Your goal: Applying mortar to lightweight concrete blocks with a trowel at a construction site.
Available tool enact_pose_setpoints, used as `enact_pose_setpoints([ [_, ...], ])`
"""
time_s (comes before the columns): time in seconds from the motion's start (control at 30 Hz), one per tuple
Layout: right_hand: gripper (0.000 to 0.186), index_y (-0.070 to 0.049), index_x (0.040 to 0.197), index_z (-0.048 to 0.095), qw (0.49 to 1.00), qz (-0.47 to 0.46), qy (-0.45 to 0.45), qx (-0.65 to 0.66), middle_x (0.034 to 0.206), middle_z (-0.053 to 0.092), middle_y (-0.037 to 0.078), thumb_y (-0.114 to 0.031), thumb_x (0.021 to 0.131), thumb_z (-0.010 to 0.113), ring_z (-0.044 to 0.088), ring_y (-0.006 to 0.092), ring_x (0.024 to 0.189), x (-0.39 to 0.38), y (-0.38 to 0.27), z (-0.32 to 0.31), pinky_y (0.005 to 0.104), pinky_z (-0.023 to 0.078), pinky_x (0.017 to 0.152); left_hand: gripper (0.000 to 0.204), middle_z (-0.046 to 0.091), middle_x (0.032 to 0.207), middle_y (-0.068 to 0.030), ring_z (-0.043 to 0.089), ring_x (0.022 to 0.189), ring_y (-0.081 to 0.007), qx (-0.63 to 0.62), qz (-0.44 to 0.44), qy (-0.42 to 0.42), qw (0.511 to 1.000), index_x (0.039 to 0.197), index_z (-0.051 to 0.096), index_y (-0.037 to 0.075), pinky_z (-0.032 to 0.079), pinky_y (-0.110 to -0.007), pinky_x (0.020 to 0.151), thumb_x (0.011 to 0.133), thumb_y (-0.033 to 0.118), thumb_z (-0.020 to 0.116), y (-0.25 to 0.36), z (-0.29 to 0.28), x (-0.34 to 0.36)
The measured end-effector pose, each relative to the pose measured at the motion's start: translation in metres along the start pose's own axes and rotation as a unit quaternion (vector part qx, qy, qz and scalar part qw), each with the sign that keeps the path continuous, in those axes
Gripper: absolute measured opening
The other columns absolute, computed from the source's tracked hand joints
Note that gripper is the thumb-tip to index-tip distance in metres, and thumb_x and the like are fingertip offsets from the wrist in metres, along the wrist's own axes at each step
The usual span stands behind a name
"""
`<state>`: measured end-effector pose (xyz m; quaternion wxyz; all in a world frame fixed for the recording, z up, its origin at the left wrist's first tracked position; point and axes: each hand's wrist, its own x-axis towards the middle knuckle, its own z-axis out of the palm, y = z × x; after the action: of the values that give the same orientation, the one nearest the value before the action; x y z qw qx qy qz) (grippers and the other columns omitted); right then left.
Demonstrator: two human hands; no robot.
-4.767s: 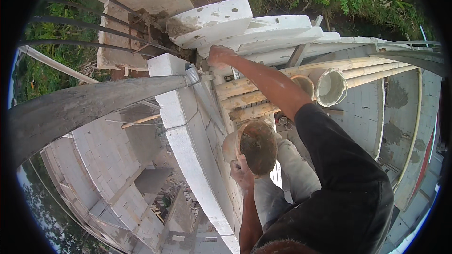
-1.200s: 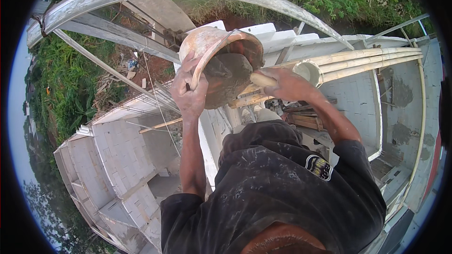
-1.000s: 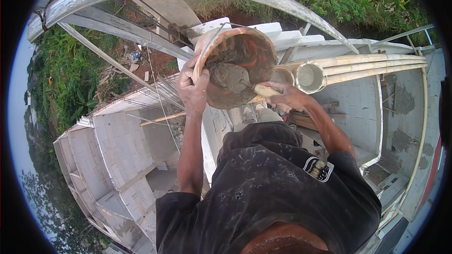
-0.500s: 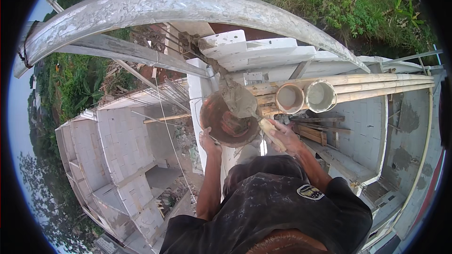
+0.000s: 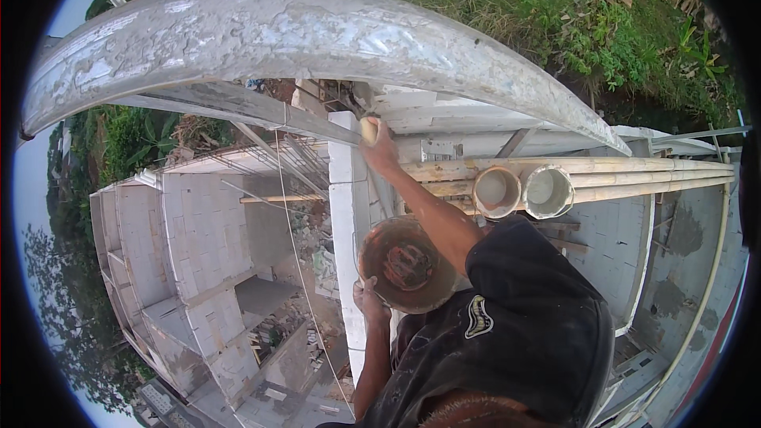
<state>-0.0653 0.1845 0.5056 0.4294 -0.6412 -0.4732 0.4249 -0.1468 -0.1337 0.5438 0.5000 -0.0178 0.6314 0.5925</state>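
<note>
My left hand (image 5: 371,299) is closed on the rim of a round reddish-brown bowl (image 5: 428,289), smeared inside with grey mortar and tilted up in front of my body. Stretched out beyond the bowl, my right hand (image 5: 382,149) wraps round the pale handle of a trowel (image 5: 369,131). It is held by the end of a white block wall (image 5: 342,190), just below a mortar-crusted beam (image 5: 317,28). The trowel's blade is mostly hidden past my hand.
Several bamboo poles (image 5: 626,164) run off to the right, with two mortar-stained buckets (image 5: 497,213) (image 5: 548,212) on them. A thin string (image 5: 295,269) hangs on the left, above lower block walls (image 5: 210,246) and rubble. Grass and plants (image 5: 555,40) grow behind the beam.
My right hand has carried the trowel from over the bowl forward and left to the wall end. The mortar seen on its blade is out of sight. The bowl sits lower and further right.
</note>
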Motion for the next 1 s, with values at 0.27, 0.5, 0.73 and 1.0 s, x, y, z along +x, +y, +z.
enact_pose_setpoints([
  [0.27, 0.056, -0.013, 0.141, 0.037, 0.971, 0.14, -0.184, 0.062, 0.083, 0.057, 0.003, -0.017, 0.092, 0.063, 0.048, 0.0085, 0.054, -0.077, 0.026, -0.167, 0.0258, 0.04, 0.047, 0.013, 0.067, 0.089, -0.0063, 0.065, 0.075, -0.0163, 0.024, 0.04, -0.054, 0.997, 0.084, 0.056, 0.009, 0.057, -0.031, 0.071, 0.083, -0.003, 0.061, -0.006, 0.025, 0.029],
  [0.5, 0.054, -0.011, 0.14, 0.046, 0.976, -0.006, -0.168, -0.139, 0.096, 0.066, 0.011, -0.025, 0.092, 0.064, 0.065, 0.0218, 0.071, -0.187, -0.008, -0.284, 0.036, 0.052, 0.06, 0.012, 0.065, 0.089, -0.004, 0.059, 0.077, -0.011, 0.119, 0.107, -0.115, 0.98, 0.085, 0.056, 0.007, 0.052, -0.028, 0.075, 0.083, -0.003, 0.062, 0.042, 0.094, 0.073],
  [0.73, 0.049, -0.02, 0.134, 0.05, 0.892, -0.105, -0.124, -0.422, 0.104, 0.063, 0.014, -0.029, 0.088, 0.064, 0.068, 0.0352, 0.079, -0.183, -0.044, -0.257, 0.0466, 0.055, 0.065, 0.018, 0.067, 0.101, -0.0051, 0.059, 0.087, -0.0086, 0.164, 0.213, -0.277, 0.922, 0.102, 0.064, -0.002, 0.047, -0.024, 0.08, 0.084, -0.003, 0.061, 0.094, 0.177, 0.058],
  [1.0, 0.051, -0.02, 0.136, 0.05, 0.84, -0.052, -0.251, -0.478, 0.1, 0.063, 0.013, -0.025, 0.088, 0.065, 0.068, 0.0344, 0.083, -0.194, -0.063, -0.25, 0.0448, 0.055, 0.066, 0.01, 0.063, 0.123, -0.0156, 0.057, 0.106, -0.016, 0.188, 0.368, -0.302, 0.859, 0.079, 0.053, 0.001, 0.043, -0.031, 0.095, 0.083, -0.007, 0.058, 0.121, 0.179, 0.044],
])
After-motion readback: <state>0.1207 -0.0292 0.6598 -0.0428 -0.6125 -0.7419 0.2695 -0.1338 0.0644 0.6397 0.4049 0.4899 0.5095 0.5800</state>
